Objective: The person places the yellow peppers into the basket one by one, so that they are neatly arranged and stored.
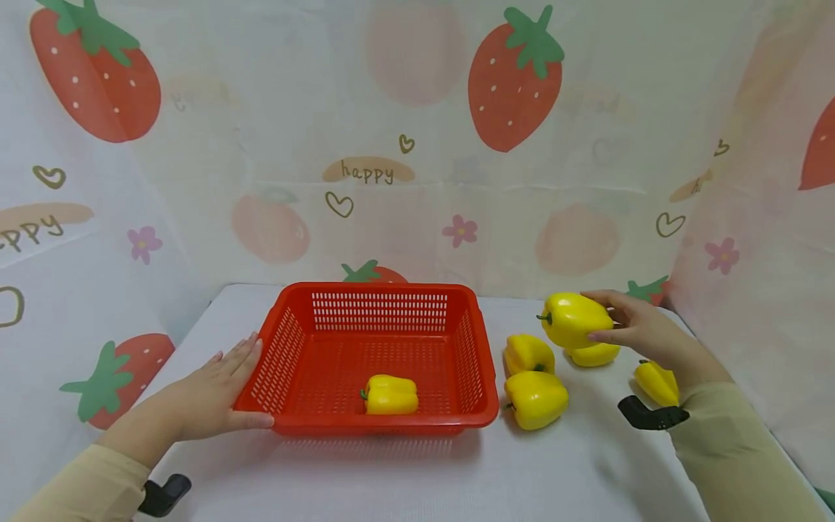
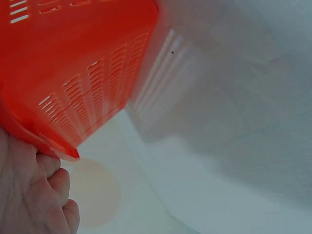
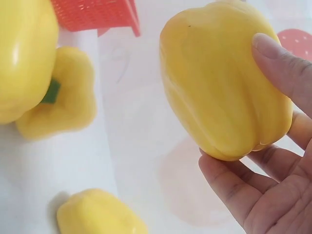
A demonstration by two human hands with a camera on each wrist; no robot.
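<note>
My right hand (image 1: 642,330) holds a yellow bell pepper (image 1: 574,319) above the table, thumb on one side and fingers on the other. The right wrist view shows this bell pepper (image 3: 222,78) clear of the surface. Extended fingers of my left hand (image 1: 209,395) rest against the left side of a red plastic basket (image 1: 375,288), its thumb lying along the front rim. From the left wrist, the palm (image 2: 29,185) touches the basket's outer edge (image 2: 63,148). Inside the basket, near its front wall, lies one yellow bell pepper (image 1: 391,395).
Right of the basket, two yellow bell peppers (image 1: 538,400) lie close together. Another bell pepper (image 1: 593,355) sits partly hidden below the held one. A further yellow pepper (image 1: 655,382) lies beside the right wrist. Strawberry-printed cloth (image 1: 417,217) surrounds the white table (image 1: 326,482).
</note>
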